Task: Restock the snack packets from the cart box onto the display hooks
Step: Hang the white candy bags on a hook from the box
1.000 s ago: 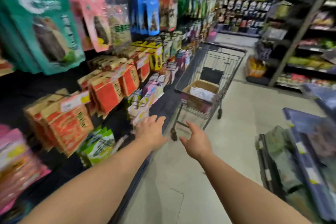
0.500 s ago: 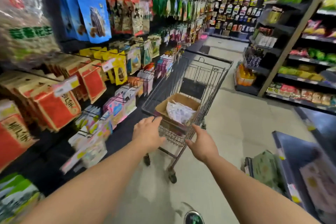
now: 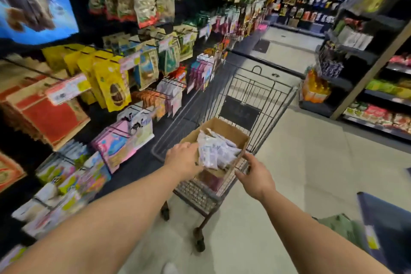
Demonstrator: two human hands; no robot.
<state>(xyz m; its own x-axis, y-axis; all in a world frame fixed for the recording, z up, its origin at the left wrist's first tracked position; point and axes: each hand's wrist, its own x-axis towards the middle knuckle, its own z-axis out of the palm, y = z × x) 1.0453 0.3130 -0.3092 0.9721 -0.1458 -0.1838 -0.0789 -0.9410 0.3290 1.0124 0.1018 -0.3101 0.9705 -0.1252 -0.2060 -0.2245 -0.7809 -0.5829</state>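
1. just beyond both hands, a cardboard box [image 3: 231, 135] of pale snack packets [image 3: 213, 151] sits in the wire cart [image 3: 255, 95].
2. the left hand [image 3: 182, 160] reaches over the box's near edge, fingers at the packets; its grip is hidden.
3. the right hand [image 3: 255, 176] hovers, fingers loose, holding nothing, at the cart's near rim.
4. off past the left hand, display hooks [image 3: 169, 82] carry hanging bags.

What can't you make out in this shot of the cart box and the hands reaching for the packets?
- Head view: print on the snack packets in the cardboard box is too blurred to read.
- Left hand: its fingertips are hidden behind the packets, so any grip is unclear.
- Right hand: contact with the shopping cart rim is unclear.
- Price tags on the display hooks are motion-blurred.
- How many packets the box holds is hidden by its walls.
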